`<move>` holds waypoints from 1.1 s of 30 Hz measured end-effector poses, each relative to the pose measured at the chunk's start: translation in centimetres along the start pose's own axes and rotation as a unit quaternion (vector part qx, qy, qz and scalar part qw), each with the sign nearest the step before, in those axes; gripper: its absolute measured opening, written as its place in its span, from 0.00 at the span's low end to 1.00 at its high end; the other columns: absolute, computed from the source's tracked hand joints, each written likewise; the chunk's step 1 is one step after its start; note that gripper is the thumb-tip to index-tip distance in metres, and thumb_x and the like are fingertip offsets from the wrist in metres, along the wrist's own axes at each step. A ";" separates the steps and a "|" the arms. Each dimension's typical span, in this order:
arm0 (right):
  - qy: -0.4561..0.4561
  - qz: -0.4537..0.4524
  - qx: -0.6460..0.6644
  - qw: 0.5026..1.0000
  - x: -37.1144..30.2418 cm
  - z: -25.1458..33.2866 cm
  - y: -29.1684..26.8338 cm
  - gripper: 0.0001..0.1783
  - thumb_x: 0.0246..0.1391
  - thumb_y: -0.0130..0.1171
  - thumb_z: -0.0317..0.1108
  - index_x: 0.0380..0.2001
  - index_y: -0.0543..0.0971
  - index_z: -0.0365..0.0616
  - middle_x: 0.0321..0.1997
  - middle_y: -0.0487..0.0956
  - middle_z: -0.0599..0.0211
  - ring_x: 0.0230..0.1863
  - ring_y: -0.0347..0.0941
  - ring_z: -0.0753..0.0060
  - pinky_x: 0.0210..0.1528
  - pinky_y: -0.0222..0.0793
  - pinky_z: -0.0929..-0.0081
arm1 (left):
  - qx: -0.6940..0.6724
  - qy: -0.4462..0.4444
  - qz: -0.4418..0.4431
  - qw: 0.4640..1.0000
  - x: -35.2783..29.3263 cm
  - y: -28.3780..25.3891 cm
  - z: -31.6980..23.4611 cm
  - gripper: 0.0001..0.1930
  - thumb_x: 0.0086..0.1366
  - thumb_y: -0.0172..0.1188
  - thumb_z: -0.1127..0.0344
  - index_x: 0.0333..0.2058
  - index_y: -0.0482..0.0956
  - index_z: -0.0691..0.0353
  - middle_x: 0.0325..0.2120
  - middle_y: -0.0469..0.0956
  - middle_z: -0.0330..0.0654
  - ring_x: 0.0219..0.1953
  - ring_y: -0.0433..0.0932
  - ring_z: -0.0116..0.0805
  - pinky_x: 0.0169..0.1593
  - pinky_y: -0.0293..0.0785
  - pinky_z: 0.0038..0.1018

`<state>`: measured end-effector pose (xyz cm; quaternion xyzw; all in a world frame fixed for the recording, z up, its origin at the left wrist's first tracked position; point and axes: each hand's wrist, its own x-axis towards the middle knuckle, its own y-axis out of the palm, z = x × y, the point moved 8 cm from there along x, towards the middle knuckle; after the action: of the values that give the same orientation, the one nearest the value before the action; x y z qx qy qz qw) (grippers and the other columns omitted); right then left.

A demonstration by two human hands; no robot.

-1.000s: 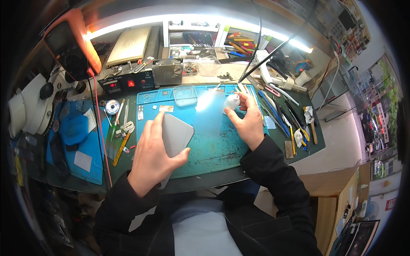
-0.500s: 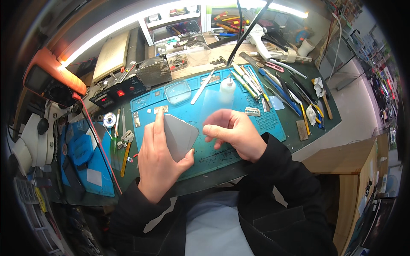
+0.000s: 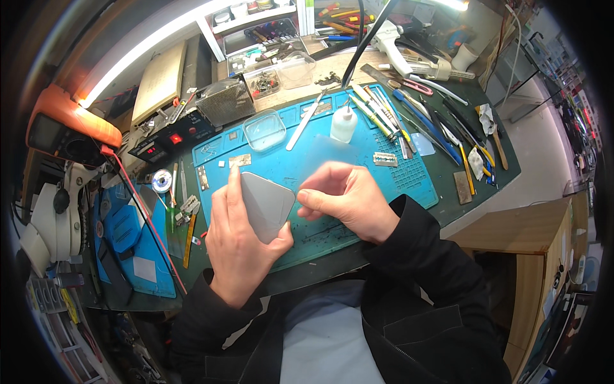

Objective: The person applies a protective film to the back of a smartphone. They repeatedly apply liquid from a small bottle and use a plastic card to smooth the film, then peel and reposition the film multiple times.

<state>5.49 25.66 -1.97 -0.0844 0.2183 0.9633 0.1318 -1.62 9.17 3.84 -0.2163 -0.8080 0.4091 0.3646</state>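
Observation:
My left hand [image 3: 240, 240] grips a flat grey slab with rounded corners [image 3: 263, 208], tilted up over the blue work mat [image 3: 307, 246]. The fingers run along its left edge and the thumb presses its lower right edge. Just right of the slab, my right hand [image 3: 345, 198] pinches a thin, see-through bluish sheet [image 3: 329, 153] between thumb and fingers. That sheet sticks out beyond the fingers and is smeared by motion. Its lower part is hidden behind the hand.
A clear plastic box [image 3: 265, 131] and a white bottle [image 3: 344, 125] stand on the mat's far part. Razor blades [image 3: 385, 159] and pens [image 3: 377, 112] lie around. Left are an orange multimeter [image 3: 70, 131] and a red lead [image 3: 144, 221]; pliers and brushes crowd the right.
The see-through sheet has swung to a more slanted angle. My right fingertips are slightly nearer the slab's edge. My left hand keeps its grip, and the whole view has shifted a little.

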 end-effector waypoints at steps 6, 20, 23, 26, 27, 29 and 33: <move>-0.005 0.003 0.004 1.000 0.1 -0.3 0.2 0.08 0.65 0.71 0.29 0.42 0.84 0.36 0.45 0.89 0.58 0.45 0.88 0.68 0.50 0.85 0.69 | 0.014 -0.002 -0.006 1.000 -0.1 -0.1 -0.1 0.58 0.44 0.77 0.65 0.75 0.59 0.67 0.51 0.72 0.50 0.50 0.79 0.51 0.48 0.82 0.41; 0.010 -0.001 0.025 1.000 -0.1 -0.7 0.5 0.08 0.65 0.70 0.27 0.44 0.85 0.33 0.44 0.89 0.57 0.46 0.87 0.70 0.49 0.83 0.74 | 0.018 -0.003 -0.014 1.000 0.0 0.1 0.0 0.57 0.45 0.76 0.65 0.75 0.59 0.67 0.50 0.72 0.50 0.49 0.80 0.51 0.46 0.83 0.40; 0.018 -0.004 0.031 0.999 -0.2 -0.8 0.6 0.09 0.65 0.70 0.28 0.44 0.85 0.33 0.44 0.89 0.57 0.46 0.87 0.70 0.48 0.83 0.74 | 0.015 -0.006 -0.010 1.000 0.0 0.1 0.1 0.57 0.45 0.76 0.66 0.75 0.59 0.67 0.50 0.72 0.51 0.49 0.80 0.51 0.45 0.83 0.40; 0.024 -0.007 0.038 0.999 -0.3 -0.7 0.7 0.09 0.65 0.70 0.28 0.44 0.86 0.33 0.44 0.89 0.57 0.46 0.87 0.70 0.48 0.83 0.74 | 0.016 -0.003 -0.014 1.000 0.0 0.0 0.0 0.56 0.45 0.76 0.66 0.75 0.59 0.67 0.50 0.72 0.51 0.49 0.80 0.51 0.45 0.83 0.40; 0.026 -0.009 0.040 0.999 -0.3 -0.8 0.8 0.09 0.65 0.70 0.28 0.44 0.86 0.33 0.44 0.89 0.57 0.46 0.87 0.70 0.48 0.83 0.74 | 0.014 -0.007 -0.013 1.000 0.0 0.0 0.0 0.56 0.45 0.76 0.66 0.74 0.59 0.67 0.50 0.72 0.51 0.49 0.80 0.51 0.45 0.83 0.40; 0.030 -0.013 0.046 0.998 -0.4 -1.0 0.8 0.09 0.65 0.71 0.28 0.44 0.86 0.33 0.44 0.89 0.57 0.45 0.87 0.70 0.48 0.83 0.74 | 0.010 -0.014 -0.011 1.000 0.0 0.0 0.1 0.56 0.45 0.76 0.66 0.74 0.59 0.67 0.50 0.72 0.50 0.48 0.80 0.51 0.45 0.83 0.41; 0.039 -0.018 0.048 0.998 -0.5 -1.1 1.0 0.10 0.65 0.71 0.29 0.44 0.86 0.33 0.43 0.89 0.57 0.45 0.87 0.69 0.48 0.83 0.74 | 0.010 -0.009 -0.021 1.000 0.0 -0.1 0.1 0.56 0.45 0.76 0.66 0.74 0.59 0.67 0.50 0.71 0.50 0.48 0.80 0.51 0.44 0.83 0.41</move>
<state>5.80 24.23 -2.47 -0.1200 0.2673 0.9451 0.1447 -1.66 9.09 3.85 -0.1923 -0.8114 0.4113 0.3682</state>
